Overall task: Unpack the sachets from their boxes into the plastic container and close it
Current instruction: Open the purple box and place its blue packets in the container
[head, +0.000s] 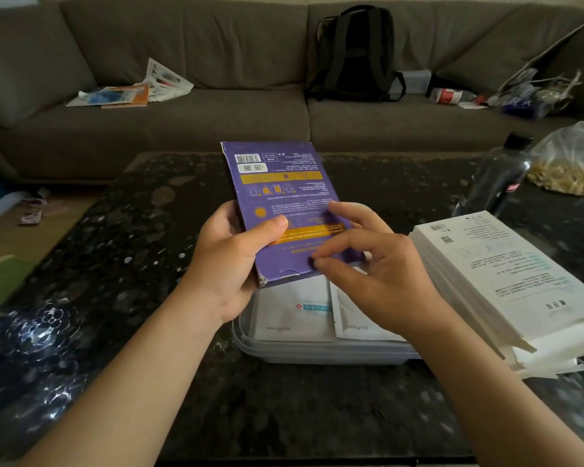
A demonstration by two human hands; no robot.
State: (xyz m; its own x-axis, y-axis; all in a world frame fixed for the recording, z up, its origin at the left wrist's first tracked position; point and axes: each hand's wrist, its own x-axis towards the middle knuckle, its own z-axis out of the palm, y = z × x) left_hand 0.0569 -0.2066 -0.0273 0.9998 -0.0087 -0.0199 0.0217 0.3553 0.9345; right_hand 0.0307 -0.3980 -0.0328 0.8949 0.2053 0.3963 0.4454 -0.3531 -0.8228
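Left hand (230,261) grips the purple box (284,210) over the plastic container (317,353); right hand (375,274) pinches its near edge. White boxes (506,281) crowd the right.

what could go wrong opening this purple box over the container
The flap end of the purple box hangs above the plastic container, held by the left hand; once opened, its contents could slide out and miss it. The stack of white boxes beside the right hand is uneven; an elbow bump might topple it.
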